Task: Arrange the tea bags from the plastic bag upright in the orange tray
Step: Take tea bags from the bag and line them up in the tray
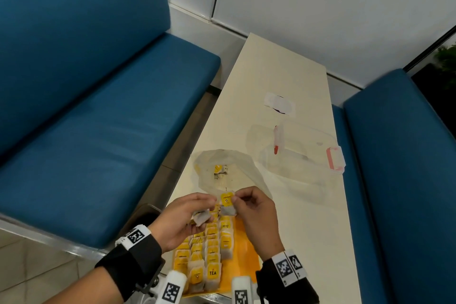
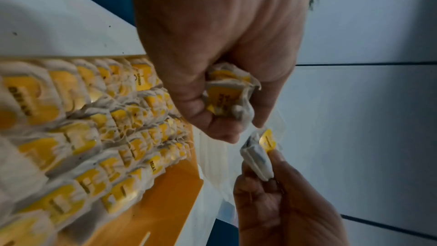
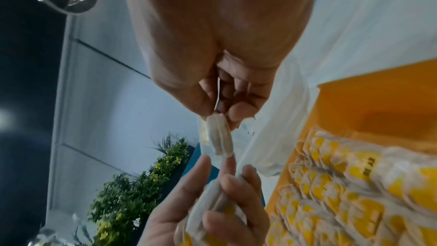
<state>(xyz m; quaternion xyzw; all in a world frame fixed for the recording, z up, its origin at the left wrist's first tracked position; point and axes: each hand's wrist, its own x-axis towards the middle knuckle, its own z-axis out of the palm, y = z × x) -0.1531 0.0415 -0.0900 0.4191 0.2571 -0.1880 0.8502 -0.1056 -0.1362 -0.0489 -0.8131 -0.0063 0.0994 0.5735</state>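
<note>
Hands share tea bags above the tray

Both hands hover over the far end of the orange tray, which sits at the near edge of the cream table. The right hand pinches one tea bag between thumb and fingertips, its yellow tag facing up. The left hand curls round a small bunch of tea bags in its palm, its fingertips close to the pinched bag. Rows of upright tea bags fill the tray's left side; its right side shows bare orange floor. Just beyond the hands lies the plastic bag, crumpled, with a few bags inside. Farther right sits a clear container with pink clips. Blue benches flank the table.
</note>
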